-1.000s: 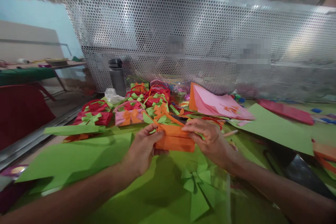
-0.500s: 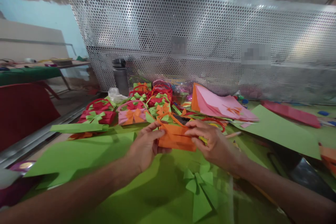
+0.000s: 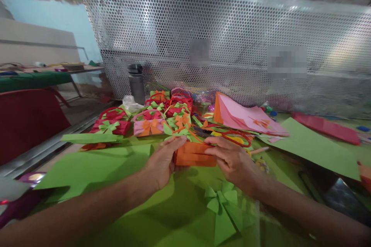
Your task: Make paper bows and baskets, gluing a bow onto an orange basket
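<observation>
An orange folded paper bag [image 3: 195,155] is held upright between my two hands, over the green work surface [image 3: 162,212]. My left hand [image 3: 165,158] grips its left side, thumb along the top edge and fingers behind. At the upper right edge, my right hand [image 3: 228,158] pinches the paper with thumb and fingers. A green paper bow [image 3: 222,204] with long tails lies just below my right hand. Beyond the bag are several finished little paper bags with bows, among them a pink one [image 3: 142,128] and a red one [image 3: 123,126].
A grey bottle [image 3: 136,87] stands behind the small bags, before a perforated metal panel [image 3: 174,27]. Pink and orange sheets [image 3: 246,112] lie back right, near a light green sheet [image 3: 315,146]. Another green sheet [image 3: 95,166] lies left. A black object [image 3: 333,193] sits at right.
The orange bag has turned flatter toward me, and its raised orange strip no longer stands out above the top edge. My left thumb has moved up onto that edge.
</observation>
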Motion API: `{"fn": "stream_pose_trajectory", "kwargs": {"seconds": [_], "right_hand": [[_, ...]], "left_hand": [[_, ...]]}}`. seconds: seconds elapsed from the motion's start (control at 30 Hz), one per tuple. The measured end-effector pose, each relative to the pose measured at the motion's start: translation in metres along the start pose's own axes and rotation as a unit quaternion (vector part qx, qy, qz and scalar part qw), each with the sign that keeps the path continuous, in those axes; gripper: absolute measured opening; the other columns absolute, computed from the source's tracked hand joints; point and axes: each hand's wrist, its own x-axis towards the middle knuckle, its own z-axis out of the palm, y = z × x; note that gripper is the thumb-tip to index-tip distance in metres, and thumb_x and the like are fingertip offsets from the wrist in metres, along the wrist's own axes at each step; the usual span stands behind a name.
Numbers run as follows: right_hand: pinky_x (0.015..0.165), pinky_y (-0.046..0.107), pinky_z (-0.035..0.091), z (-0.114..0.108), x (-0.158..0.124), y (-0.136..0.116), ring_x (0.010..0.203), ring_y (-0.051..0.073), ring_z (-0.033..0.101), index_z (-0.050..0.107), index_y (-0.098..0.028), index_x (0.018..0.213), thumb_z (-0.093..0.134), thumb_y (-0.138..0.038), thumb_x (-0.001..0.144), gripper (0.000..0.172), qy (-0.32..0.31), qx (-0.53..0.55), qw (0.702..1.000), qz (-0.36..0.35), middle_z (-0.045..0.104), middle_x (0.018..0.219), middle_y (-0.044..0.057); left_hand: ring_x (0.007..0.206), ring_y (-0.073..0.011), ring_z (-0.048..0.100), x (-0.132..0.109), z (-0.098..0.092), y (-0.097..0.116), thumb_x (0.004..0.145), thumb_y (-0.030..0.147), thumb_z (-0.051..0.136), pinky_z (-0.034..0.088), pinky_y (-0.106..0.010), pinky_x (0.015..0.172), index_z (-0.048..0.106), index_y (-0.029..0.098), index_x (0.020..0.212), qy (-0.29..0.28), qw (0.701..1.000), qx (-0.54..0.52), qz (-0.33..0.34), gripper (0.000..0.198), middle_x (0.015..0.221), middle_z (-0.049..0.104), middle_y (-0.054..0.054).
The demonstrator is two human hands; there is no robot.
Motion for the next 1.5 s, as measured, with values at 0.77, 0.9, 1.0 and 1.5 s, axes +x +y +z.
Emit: {"fn": "stream_pose_trajectory", "kwargs": {"seconds": [0.77, 0.9, 1.0, 1.5], "right_hand": [[0.044, 0.024, 0.051, -0.001, 0.015, -0.012, 0.086, 0.021, 0.059, 0.059, -0.021, 0.086, 0.062, -0.051, 0.075, 0.032, -0.01, 0.489, 0.73, 0.477, 0.062, 0.095, 0.007], [0.047, 0.025, 0.05, 0.001, 0.015, -0.013, 0.082, 0.021, 0.059, 0.064, -0.02, 0.085, 0.069, -0.048, 0.069, 0.033, 0.018, 0.496, 0.717, 0.49, 0.064, 0.093, 0.008], [0.053, 0.026, 0.048, 0.003, 0.014, -0.011, 0.082, 0.02, 0.058, 0.065, -0.02, 0.081, 0.071, -0.047, 0.066, 0.031, 0.039, 0.495, 0.718, 0.487, 0.065, 0.089, 0.006], [0.058, 0.026, 0.035, 0.004, 0.014, -0.014, 0.061, 0.012, 0.048, 0.059, -0.018, 0.072, 0.069, -0.042, 0.061, 0.028, 0.09, 0.483, 0.744, 0.452, 0.057, 0.067, -0.001]], "left_hand": [[0.072, -0.0186, 0.061, 0.001, -0.001, -0.003, 0.06, 0.033, 0.078, 0.054, -0.026, 0.05, 0.066, 0.021, 0.076, 0.002, 0.994, 0.02, 0.11, 0.024, 0.084, 0.061, -0.002], [0.07, -0.0172, 0.061, -0.001, 0.001, -0.004, 0.058, 0.035, 0.08, 0.053, -0.025, 0.052, 0.067, 0.022, 0.075, -0.003, 0.992, 0.036, 0.118, 0.024, 0.082, 0.062, -0.002], [0.072, -0.0179, 0.061, -0.002, 0.001, -0.004, 0.059, 0.034, 0.08, 0.053, -0.024, 0.053, 0.067, 0.021, 0.075, -0.002, 0.991, 0.049, 0.121, 0.024, 0.082, 0.062, -0.002], [0.075, -0.0183, 0.059, -0.008, 0.009, -0.004, 0.059, 0.031, 0.079, 0.053, -0.026, 0.059, 0.067, 0.021, 0.078, -0.015, 0.991, 0.07, 0.115, 0.025, 0.082, 0.063, -0.002]]}}
